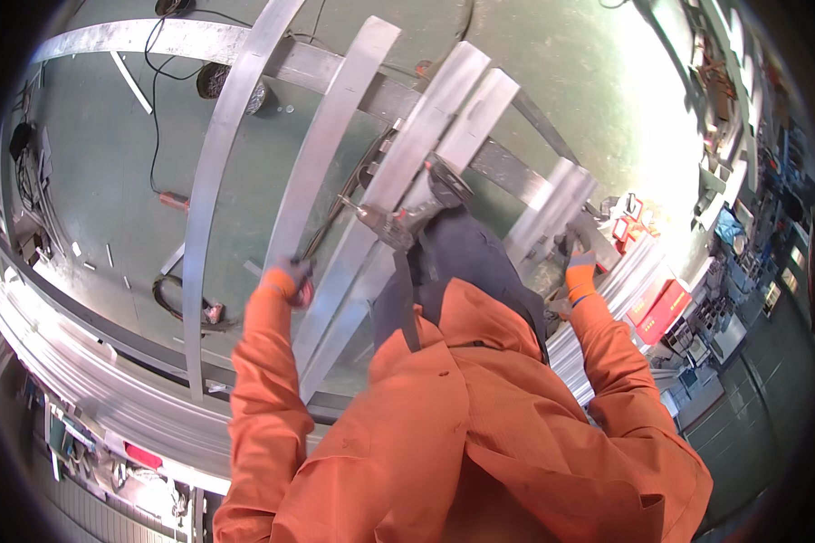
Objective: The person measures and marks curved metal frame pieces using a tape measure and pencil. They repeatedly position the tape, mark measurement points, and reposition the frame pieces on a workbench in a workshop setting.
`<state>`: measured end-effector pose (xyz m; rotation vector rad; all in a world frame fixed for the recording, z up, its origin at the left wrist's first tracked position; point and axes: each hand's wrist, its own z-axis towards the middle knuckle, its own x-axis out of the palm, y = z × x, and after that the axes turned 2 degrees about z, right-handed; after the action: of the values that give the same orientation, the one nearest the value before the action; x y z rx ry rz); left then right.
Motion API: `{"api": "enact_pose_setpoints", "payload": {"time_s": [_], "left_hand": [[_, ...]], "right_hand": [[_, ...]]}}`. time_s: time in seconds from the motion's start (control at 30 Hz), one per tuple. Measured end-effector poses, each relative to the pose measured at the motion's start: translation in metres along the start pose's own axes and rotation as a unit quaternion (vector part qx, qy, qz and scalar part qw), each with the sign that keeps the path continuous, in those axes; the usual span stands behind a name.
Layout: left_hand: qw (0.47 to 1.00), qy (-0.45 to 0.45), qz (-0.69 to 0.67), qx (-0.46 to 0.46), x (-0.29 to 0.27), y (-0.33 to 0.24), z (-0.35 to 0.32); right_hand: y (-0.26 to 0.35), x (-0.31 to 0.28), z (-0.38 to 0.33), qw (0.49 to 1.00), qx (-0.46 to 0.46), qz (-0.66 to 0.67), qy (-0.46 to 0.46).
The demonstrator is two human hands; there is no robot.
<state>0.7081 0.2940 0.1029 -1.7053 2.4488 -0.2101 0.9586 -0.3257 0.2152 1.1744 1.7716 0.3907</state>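
My left hand [293, 281], in a grey glove with an orange cuff, is beside a long silver metal bar [321, 154]. Motion smears its fingers, and a reddish patch shows at its edge. On the right, my right hand [580, 252], gloved the same way, is near the short silver bars [552, 210]. Its fingers are too blurred to show a grip or contact. Between the hands, a cordless drill [394, 224] with its bit pointing left is in front of my dark trousers, over the wide silver bars [407, 163].
Long bars rest across a silver crossbeam [199, 41]. Stacked silver profiles [100, 385] run along the left side. A cable with an orange-handled tool [174, 200] lies on the green floor, near a dark container [213, 81]. To the right are a red box [663, 312] and more profiles.
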Motion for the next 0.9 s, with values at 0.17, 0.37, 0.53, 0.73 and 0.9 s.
{"api": "enact_pose_setpoints", "payload": {"time_s": [0.17,0.37,0.53,0.73,0.9], "left_hand": [[0.953,0.079,-0.284,-0.075,0.18,0.128,-0.093],[0.962,0.064,-0.265,-0.015,0.245,0.108,-0.181],[0.958,-0.172,0.072,0.216,0.319,0.162,-0.149],[0.887,-0.254,-0.38,0.072,0.435,0.121,-0.181],[0.828,-0.246,-0.503,-0.009,0.489,0.08,-0.235]], "right_hand": [[0.006,-0.012,-0.055,0.99,0.023,-0.1,0.093],[0.027,0.042,0.02,0.976,-0.034,-0.031,0.212],[0.092,0.068,0.072,0.953,0.02,0.102,0.284],[0.029,0.041,0.094,0.947,0.005,0.03,0.319],[-0.09,-0.017,0.147,0.932,-0.061,-0.212,0.288]]}}
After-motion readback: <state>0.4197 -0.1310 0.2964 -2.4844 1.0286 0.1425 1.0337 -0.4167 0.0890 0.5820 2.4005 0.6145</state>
